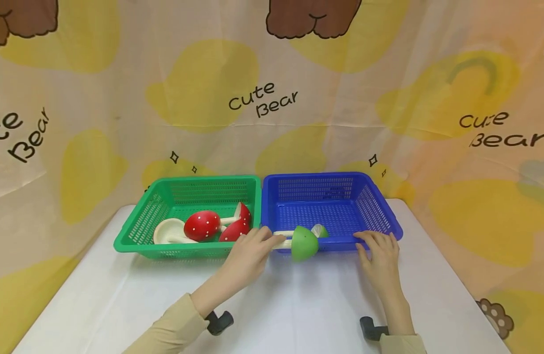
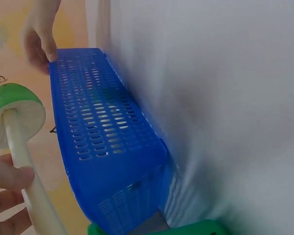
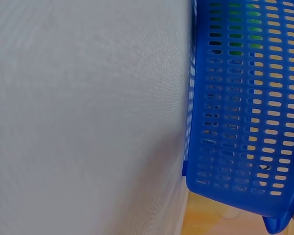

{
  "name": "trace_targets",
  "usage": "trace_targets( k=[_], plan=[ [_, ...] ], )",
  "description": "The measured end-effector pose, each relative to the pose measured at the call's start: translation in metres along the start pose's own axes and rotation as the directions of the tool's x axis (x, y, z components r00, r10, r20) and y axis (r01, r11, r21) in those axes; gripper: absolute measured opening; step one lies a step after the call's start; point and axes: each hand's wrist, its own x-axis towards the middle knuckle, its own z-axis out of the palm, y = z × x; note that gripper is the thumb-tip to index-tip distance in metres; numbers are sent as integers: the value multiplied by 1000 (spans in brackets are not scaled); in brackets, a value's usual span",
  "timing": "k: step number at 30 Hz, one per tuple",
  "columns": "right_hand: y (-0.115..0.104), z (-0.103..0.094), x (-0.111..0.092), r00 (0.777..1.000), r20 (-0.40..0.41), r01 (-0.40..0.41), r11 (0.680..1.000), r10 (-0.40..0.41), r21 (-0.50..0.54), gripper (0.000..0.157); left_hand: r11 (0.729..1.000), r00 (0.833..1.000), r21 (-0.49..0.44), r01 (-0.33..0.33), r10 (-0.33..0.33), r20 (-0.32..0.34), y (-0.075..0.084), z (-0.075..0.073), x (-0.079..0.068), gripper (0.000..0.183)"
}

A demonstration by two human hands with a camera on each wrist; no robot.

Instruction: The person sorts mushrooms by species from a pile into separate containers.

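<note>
My left hand (image 1: 252, 253) grips a green-capped toy mushroom (image 1: 305, 244) by its pale stem, above the front rim of the blue basket (image 1: 343, 242). In the left wrist view the fingers (image 2: 7, 177) hold the cream stem below the green cap. A second green mushroom (image 1: 323, 232) lies inside the blue basket, partly hidden behind the held one. My right hand (image 1: 380, 255) holds the basket's front rim near its right corner, thumb outside and fingers over the edge. In the right wrist view the basket's slotted wall (image 3: 235, 193) fills the right side.
A green basket (image 1: 174, 249) stands directly left of the blue one, with several red, white-dotted mushrooms (image 1: 202, 226) in it and a pale upturned cap (image 1: 167, 228). Both stand on a white-covered table (image 1: 298, 305) before a printed cloth backdrop (image 1: 201, 88).
</note>
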Motion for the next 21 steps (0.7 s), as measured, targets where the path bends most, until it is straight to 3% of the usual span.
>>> trace_targets(
  k=[4, 9, 17, 21],
  plan=[
    [-1, -1, 0, 1000, -8, 6, 1000, -6, 0, 27, 997, 999, -66, -46, 48, 24, -1, -1, 20, 39],
    [-2, -1, 0, 1000, -13, 10, 1000, -10, 0, 27, 977, 993, -206, -51, 71, 90, -9, 1, 48, 36],
    [0, 0, -2, 1000, -15, 3, 1000, -3, 3, 27, 930, 963, -360, 79, 23, 270, -24, 11, 90, 30],
    [0, 2, -2, 1000, -12, 3, 1000, -2, 12, 27, 944, 944, -321, 79, 33, 329, -29, 15, 105, 33]
  ],
)
